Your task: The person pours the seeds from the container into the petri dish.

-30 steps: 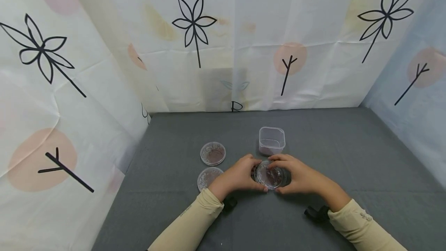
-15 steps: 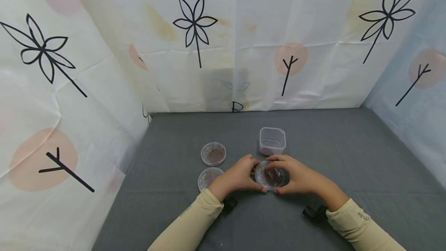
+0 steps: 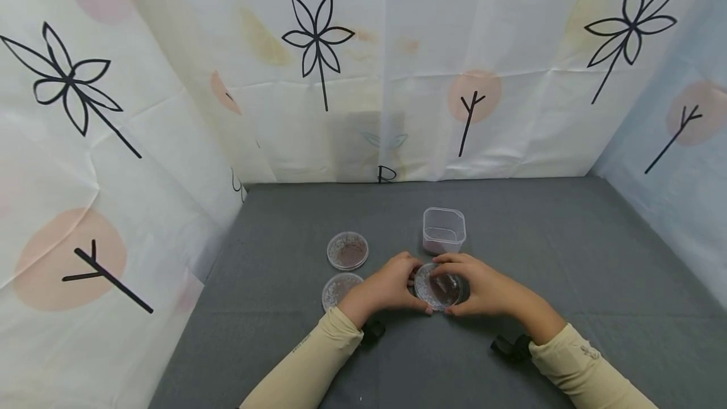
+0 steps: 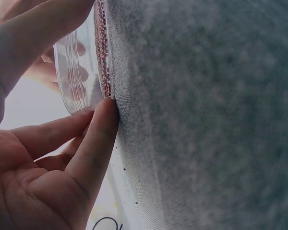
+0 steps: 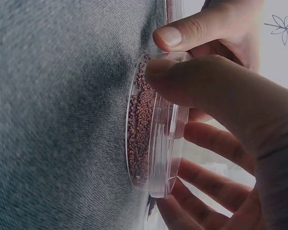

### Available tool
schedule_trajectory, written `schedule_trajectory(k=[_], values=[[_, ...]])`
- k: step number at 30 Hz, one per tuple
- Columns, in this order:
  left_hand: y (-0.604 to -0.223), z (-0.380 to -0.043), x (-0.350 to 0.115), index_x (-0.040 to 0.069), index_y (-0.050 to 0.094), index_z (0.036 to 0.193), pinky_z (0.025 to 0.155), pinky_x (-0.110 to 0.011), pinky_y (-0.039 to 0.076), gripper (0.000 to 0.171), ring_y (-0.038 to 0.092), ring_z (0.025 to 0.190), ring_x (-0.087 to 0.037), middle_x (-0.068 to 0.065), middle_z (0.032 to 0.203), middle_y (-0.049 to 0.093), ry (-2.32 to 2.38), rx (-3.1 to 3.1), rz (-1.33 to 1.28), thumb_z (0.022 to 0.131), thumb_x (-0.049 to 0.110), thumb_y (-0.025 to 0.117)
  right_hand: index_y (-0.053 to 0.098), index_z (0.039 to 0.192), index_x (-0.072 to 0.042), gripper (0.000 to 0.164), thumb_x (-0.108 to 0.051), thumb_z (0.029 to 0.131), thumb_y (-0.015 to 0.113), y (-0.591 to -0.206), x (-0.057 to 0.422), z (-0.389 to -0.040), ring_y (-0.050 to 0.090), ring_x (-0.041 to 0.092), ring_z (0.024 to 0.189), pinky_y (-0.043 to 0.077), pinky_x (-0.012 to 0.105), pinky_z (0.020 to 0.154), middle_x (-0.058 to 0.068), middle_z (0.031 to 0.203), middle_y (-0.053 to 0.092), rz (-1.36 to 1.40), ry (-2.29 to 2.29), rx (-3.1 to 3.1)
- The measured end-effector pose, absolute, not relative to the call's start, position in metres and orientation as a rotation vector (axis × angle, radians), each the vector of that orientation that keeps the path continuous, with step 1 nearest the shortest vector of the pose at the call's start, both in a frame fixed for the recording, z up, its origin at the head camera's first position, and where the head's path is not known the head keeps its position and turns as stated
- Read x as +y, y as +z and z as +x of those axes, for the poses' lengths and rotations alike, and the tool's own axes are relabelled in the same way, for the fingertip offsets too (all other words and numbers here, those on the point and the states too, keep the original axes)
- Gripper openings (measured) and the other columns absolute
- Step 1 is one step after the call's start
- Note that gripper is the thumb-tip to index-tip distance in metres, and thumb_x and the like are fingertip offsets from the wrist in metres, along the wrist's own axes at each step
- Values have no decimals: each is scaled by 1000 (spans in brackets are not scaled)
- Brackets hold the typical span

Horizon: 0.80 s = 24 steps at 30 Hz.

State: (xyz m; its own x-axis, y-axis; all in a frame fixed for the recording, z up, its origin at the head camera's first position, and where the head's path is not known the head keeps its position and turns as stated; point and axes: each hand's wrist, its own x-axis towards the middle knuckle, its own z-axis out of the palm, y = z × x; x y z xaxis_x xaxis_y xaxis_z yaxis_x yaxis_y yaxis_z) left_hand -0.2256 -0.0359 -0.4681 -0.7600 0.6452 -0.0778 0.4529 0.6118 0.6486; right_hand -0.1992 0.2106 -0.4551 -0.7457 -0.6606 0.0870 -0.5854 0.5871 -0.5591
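Observation:
Between both hands is a round clear petri dish [image 3: 434,292] with small reddish-brown granules inside, close over the table. My left hand [image 3: 392,283] grips its left side, thumb at the near edge. My right hand [image 3: 483,283] holds the right side, with its thumb near the front and a finger bent over the top. In the right wrist view, granules [image 5: 141,120] lie in the lower part, under a clear ridged lid [image 5: 163,158]. The left wrist view shows fingertips [image 4: 105,108] at the dish's lower edge, beside the granule layer.
Two similar petri dishes stand to the left, a far dish [image 3: 348,251] and a near dish [image 3: 339,288] partly covered by the left wrist. Behind the hands is a clear square tub [image 3: 443,219] with some reddish contents. A grey cloth [image 3: 284,232] covers the table.
The right hand and forearm have shifted very slightly left. Inside the held dish, the dark patch looks smaller and sits further right. The other dishes and the tub stay put.

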Motion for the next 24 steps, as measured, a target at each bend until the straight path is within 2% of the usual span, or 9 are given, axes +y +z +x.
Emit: schedule_trajectory(k=[9,17,21,24], values=[[-465,-222,-36,-1,61,144,84,-15,54,84,62,93,-6,-6,117,60,865,2535,882,77,35,98,70,134,-11,58,-22,81,94,-456,210,-197,53,47,139,51,66,102,21,151,56,-1048,-882,2674],[-462,-223,-42,3,66,137,85,-16,54,75,61,95,-9,-6,113,59,874,2511,919,78,35,98,70,136,-11,58,-25,85,92,-457,209,-201,53,46,139,51,63,103,21,153,56,-1085,-844,2661],[-459,-224,-46,4,65,139,86,-18,53,74,60,97,-10,-7,115,59,867,2515,930,80,37,96,70,136,-8,57,-24,85,91,-459,209,-202,53,45,140,50,62,105,21,154,56,-1097,-824,2660],[-456,-225,-50,5,64,142,82,-20,50,75,58,95,-12,-8,116,61,843,2535,945,83,40,93,69,137,-8,58,-24,86,91,-460,209,-203,52,46,142,49,63,105,22,157,54,-1093,-824,2658]])
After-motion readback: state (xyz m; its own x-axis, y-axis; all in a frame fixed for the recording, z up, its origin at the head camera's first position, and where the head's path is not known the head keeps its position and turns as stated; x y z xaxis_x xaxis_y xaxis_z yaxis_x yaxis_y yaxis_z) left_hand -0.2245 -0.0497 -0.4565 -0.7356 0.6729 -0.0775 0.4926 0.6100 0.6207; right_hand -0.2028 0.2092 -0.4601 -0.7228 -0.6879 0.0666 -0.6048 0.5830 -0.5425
